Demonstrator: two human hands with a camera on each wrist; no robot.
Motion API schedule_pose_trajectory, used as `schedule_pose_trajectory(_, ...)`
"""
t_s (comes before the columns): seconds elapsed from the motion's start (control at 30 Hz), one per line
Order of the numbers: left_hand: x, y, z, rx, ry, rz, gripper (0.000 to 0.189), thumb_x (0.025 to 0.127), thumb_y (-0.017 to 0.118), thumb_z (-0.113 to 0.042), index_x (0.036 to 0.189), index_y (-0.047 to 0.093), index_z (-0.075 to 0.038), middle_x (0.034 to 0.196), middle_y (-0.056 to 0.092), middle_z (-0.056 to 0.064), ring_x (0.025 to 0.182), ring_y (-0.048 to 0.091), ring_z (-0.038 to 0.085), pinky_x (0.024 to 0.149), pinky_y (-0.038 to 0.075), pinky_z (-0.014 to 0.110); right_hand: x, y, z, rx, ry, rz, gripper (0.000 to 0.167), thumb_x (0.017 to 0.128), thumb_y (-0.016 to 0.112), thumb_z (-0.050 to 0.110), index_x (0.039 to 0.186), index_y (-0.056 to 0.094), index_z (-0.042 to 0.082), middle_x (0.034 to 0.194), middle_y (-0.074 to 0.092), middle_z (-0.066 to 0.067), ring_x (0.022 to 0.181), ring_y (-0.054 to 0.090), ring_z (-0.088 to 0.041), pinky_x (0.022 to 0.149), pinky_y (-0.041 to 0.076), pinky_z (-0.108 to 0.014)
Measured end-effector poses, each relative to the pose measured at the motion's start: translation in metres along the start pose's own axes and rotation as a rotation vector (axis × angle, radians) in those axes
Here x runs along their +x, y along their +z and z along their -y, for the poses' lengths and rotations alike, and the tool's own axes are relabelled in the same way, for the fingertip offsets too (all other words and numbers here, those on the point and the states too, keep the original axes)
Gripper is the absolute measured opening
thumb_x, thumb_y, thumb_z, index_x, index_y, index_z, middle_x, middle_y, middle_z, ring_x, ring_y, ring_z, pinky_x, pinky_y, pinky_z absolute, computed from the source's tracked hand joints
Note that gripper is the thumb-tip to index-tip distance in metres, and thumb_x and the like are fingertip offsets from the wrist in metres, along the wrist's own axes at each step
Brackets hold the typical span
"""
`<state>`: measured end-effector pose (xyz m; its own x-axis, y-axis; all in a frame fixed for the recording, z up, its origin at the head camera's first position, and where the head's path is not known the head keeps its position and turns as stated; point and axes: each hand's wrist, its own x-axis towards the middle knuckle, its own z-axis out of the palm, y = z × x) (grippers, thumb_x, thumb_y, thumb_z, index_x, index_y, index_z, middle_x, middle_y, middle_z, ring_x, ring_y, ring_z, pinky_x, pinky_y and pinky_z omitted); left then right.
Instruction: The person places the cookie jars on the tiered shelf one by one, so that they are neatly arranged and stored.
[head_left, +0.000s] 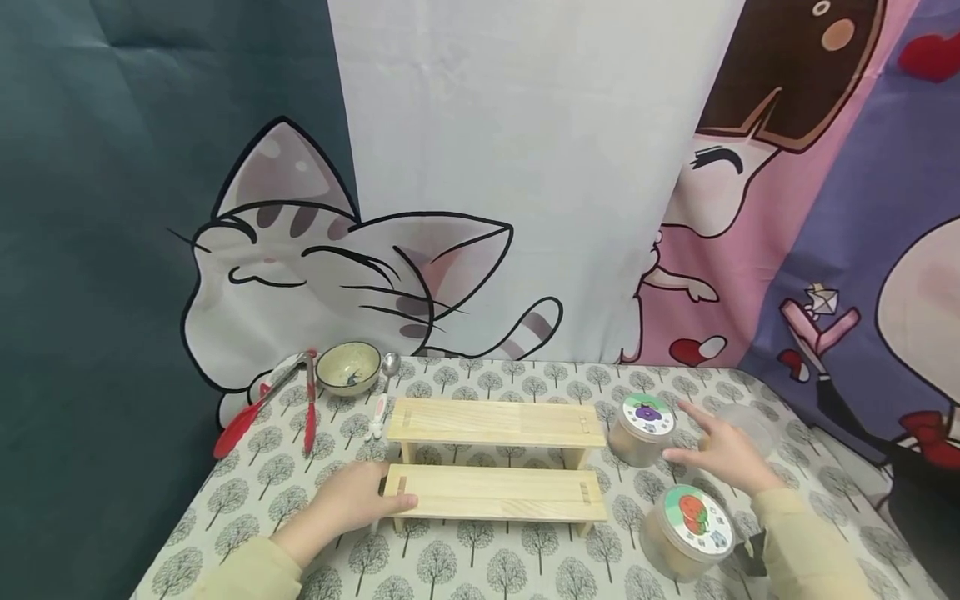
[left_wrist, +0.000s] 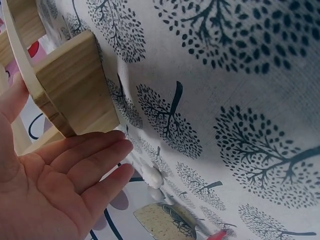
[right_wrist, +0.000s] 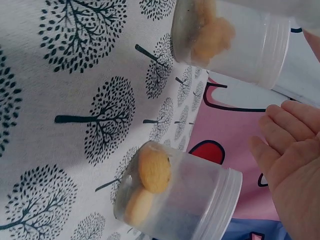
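Note:
My left hand [head_left: 358,498] grips the left end of the front wooden stand [head_left: 498,493], thumb on the top board, fingers behind the end. In the left wrist view its fingers [left_wrist: 95,162] lie fairly straight against the stand's leg [left_wrist: 75,85]. My right hand [head_left: 723,457] hovers with fingers spread, just right of a clear jar [head_left: 636,446] whose lid has a purple fruit picture. Nearer me stands a jar [head_left: 667,554] with an orange fruit picture. A clear jar [right_wrist: 170,185] with yellow-brown round pieces shows below the right hand [right_wrist: 295,155] in the right wrist view.
A second wooden stand [head_left: 495,423] is right behind the front one. Farther left are red-tipped tongs [head_left: 310,408], a speckled bowl [head_left: 348,367] and a spoon [head_left: 380,408] with a white handle. A printed curtain [head_left: 525,167] hangs behind the table.

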<state>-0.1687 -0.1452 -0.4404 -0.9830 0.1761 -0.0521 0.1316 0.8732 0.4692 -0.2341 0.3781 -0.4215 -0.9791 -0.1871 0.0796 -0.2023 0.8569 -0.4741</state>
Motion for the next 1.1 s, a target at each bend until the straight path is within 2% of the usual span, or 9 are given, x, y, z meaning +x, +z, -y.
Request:
schedule_pose_trajectory(0.17, -0.002, 0.003, 0.0, -0.008, -0.005, 0.017, 0.049, 0.072, 0.072, -0.058, 0.091, 0.069, -0.014, 0.074, 0.064, 0.0, 0.06, 0.051, 0.013, 0.057, 0.046, 0.035, 0.005, 0.003, -0.002, -0.005, -0.009, 0.012, 0.098, 0.075, 0.078, 0.044, 0.149, 0.026, 0.005, 0.058, 0.044, 0.001, 0.041, 0.034, -0.01, 0.053, 0.038, -0.027)
schedule_pose_trajectory(0.2, -0.003, 0.003, 0.0, -0.008, -0.006, 0.017, 0.049, 0.072, 0.072, -0.058, 0.092, 0.069, -0.014, 0.074, 0.064, 0.0, 0.06, 0.051, 0.013, 0.056, 0.045, 0.035, 0.006, 0.004, -0.003, -0.018, -0.02, 0.01, 0.099, 0.075, 0.078, 0.044, 0.148, 0.026, 0.004, 0.066, 0.054, -0.007, 0.046, 0.045, -0.016, 0.058, 0.043, -0.031)
schedule_pose_trajectory(0.27, -0.004, 0.004, 0.0, -0.01, -0.015, 0.015, 0.049, 0.072, 0.073, -0.057, 0.093, 0.068, -0.013, 0.074, 0.063, 0.0, 0.06, 0.05, 0.013, 0.055, 0.044, 0.034, 0.008, 0.006, -0.005, -0.037, -0.028, 0.009, 0.1, 0.074, 0.078, 0.046, 0.148, 0.027, 0.003, 0.095, 0.063, -0.023, 0.067, 0.062, -0.033, 0.07, 0.05, -0.043)
schedule_pose_trajectory(0.3, -0.004, 0.004, -0.001, -0.006, -0.02, 0.014, 0.049, 0.072, 0.072, -0.057, 0.094, 0.069, -0.013, 0.074, 0.063, 0.0, 0.06, 0.05, 0.013, 0.055, 0.044, 0.034, 0.009, 0.007, -0.006, -0.043, -0.033, 0.008, 0.1, 0.074, 0.078, 0.046, 0.148, 0.027, 0.003, 0.111, 0.059, -0.029, 0.083, 0.063, -0.041, 0.076, 0.05, -0.051)
schedule_pose_trajectory(0.4, -0.005, 0.003, -0.002, 0.019, -0.023, 0.005, 0.051, 0.072, 0.072, -0.058, 0.096, 0.069, -0.012, 0.076, 0.064, 0.001, 0.063, 0.053, 0.015, 0.056, 0.045, 0.036, 0.012, 0.009, -0.009, -0.052, -0.05, 0.006, 0.1, 0.074, 0.078, 0.048, 0.147, 0.028, 0.002, 0.137, 0.04, -0.035, 0.118, 0.043, -0.056, 0.089, 0.039, -0.066)
schedule_pose_trajectory(0.57, -0.005, 0.003, -0.003, 0.04, -0.021, -0.001, 0.05, 0.073, 0.071, -0.058, 0.093, 0.069, -0.012, 0.079, 0.066, 0.003, 0.066, 0.057, 0.018, 0.061, 0.048, 0.04, 0.016, 0.011, -0.009, -0.054, -0.059, 0.003, 0.099, 0.073, 0.078, 0.049, 0.146, 0.031, 0.003, 0.135, 0.041, -0.036, 0.116, 0.046, -0.054, 0.088, 0.04, -0.066)
schedule_pose_trajectory(0.77, -0.005, 0.002, -0.003, 0.016, -0.041, -0.009, 0.05, 0.072, 0.072, -0.057, 0.094, 0.069, -0.012, 0.081, 0.067, 0.003, 0.068, 0.057, 0.019, 0.063, 0.048, 0.041, 0.021, 0.013, -0.003, -0.053, -0.081, -0.004, 0.097, 0.073, 0.078, 0.049, 0.144, 0.035, 0.0, 0.134, 0.045, -0.034, 0.098, 0.06, -0.038, 0.08, 0.048, -0.054)
schedule_pose_trajectory(0.93, -0.004, 0.001, -0.002, 0.001, -0.047, -0.018, 0.049, 0.072, 0.073, -0.055, 0.094, 0.069, -0.012, 0.08, 0.067, 0.003, 0.068, 0.058, 0.019, 0.064, 0.048, 0.042, 0.024, 0.014, -0.003, -0.021, -0.084, -0.009, 0.094, 0.073, 0.079, 0.045, 0.143, 0.036, 0.0, 0.135, 0.045, -0.034, 0.113, 0.052, -0.05, 0.086, 0.044, -0.061)
schedule_pose_trajectory(1.1, -0.002, 0.004, -0.003, 0.0, -0.034, -0.022, 0.049, 0.072, 0.074, -0.055, 0.096, 0.07, -0.012, 0.082, 0.068, 0.003, 0.071, 0.06, 0.021, 0.067, 0.049, 0.043, 0.027, 0.015, -0.013, -0.002, -0.075, -0.014, 0.093, 0.074, 0.079, 0.043, 0.144, 0.035, -0.002, 0.135, 0.044, -0.035, 0.117, 0.048, -0.051, 0.088, 0.042, -0.062)
